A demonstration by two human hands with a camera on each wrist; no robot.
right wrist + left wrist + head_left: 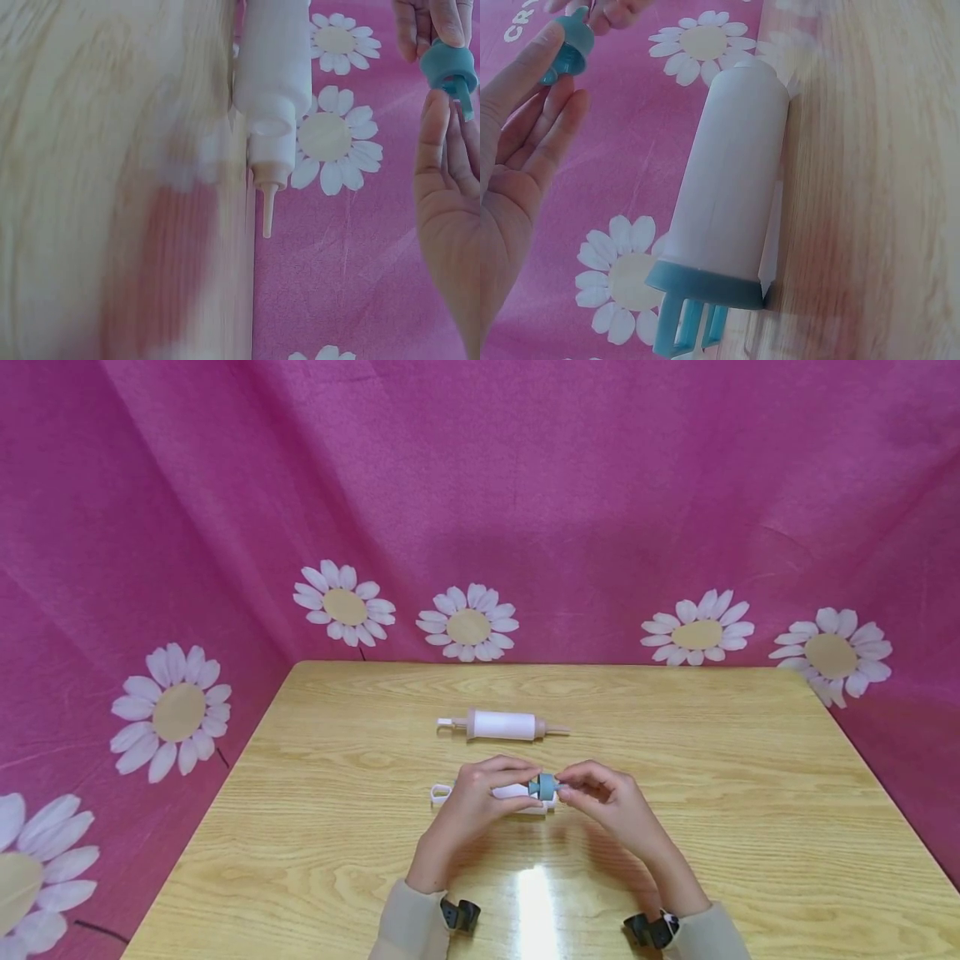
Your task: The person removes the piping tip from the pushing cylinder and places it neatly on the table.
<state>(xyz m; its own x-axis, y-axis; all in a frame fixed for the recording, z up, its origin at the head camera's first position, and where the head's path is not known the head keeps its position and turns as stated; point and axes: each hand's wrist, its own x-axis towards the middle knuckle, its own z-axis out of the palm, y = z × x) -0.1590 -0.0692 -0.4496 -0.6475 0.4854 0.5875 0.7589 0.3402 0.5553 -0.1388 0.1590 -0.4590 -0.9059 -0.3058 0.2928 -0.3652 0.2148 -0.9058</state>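
Pink cloth [525, 485] printed with daisies [468, 627] hangs around a wood-grain worktop [337, 760]. Fingers of the left hand [478, 787] hold a teal cap [547, 787] between thumb and fingertips; those of the right hand [613, 800] pinch its narrow end. So the cap hangs between both hands, above the worktop. Just beyond lies a white tube [727, 172] (teal-collared in the left wrist view), partly hidden by the left hand. Farther back, a pink-ended syringe [504, 725] lies sideways, its thin tip pointing right.

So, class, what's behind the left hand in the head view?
A white tube: its looped handle and part of its barrel show; the left hand covers the stretch between.
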